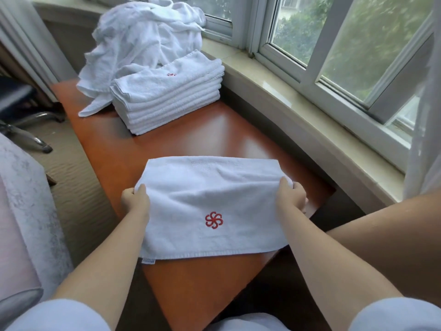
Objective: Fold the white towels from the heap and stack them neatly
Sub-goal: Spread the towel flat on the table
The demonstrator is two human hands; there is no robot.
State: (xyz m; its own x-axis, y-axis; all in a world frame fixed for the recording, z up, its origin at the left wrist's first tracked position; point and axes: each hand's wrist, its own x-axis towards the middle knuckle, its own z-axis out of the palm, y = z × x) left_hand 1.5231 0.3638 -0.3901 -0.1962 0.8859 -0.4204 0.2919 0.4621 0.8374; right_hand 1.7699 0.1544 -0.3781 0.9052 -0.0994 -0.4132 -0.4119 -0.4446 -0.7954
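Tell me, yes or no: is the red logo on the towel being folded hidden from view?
No. The red logo faces up on the towel that the left hand and right hand grip.

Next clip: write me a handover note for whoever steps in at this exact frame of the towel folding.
Left hand: grips the left edge of the towel.
Right hand: grips its right edge.
Towel: lies on the table in front of the person, red logo up, near edge overhanging the table edge.
Stack: folded towels piled neatly further back.
Heap: unfolded towels behind the stack, by the window.
Done: the stacked towels.
Left: finish folding this towel, put it on the stack, then work through the heap.
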